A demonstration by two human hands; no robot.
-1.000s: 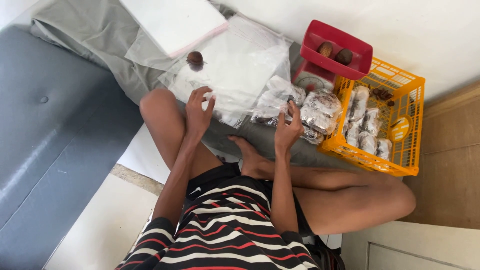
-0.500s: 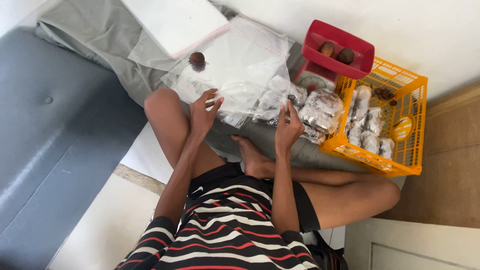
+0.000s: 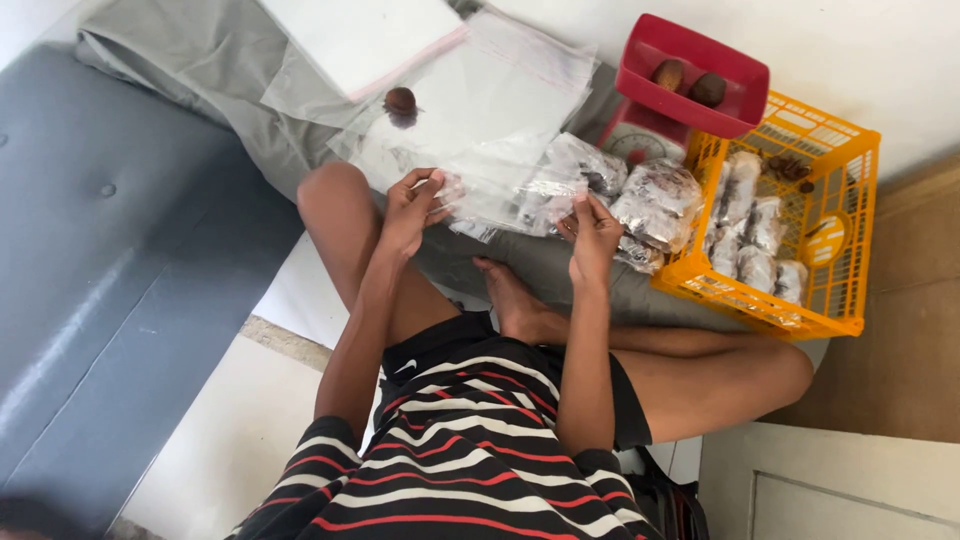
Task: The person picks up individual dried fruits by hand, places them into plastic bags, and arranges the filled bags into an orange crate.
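I observe the left hand (image 3: 410,208) with fingers curled, pinching the edge of a clear plastic bag (image 3: 500,190). The right hand (image 3: 592,232) pinches the bag's other edge, fingers bent. The bag hangs stretched between both hands above the grey cloth (image 3: 190,80). At 2 o'clock of the right hand lies a heap of filled packets (image 3: 655,200), touching the orange basket (image 3: 850,250). A red tray (image 3: 690,105) sits at 1 o'clock. Against the earlier frame, both hands have lifted slightly and drawn the bag taut.
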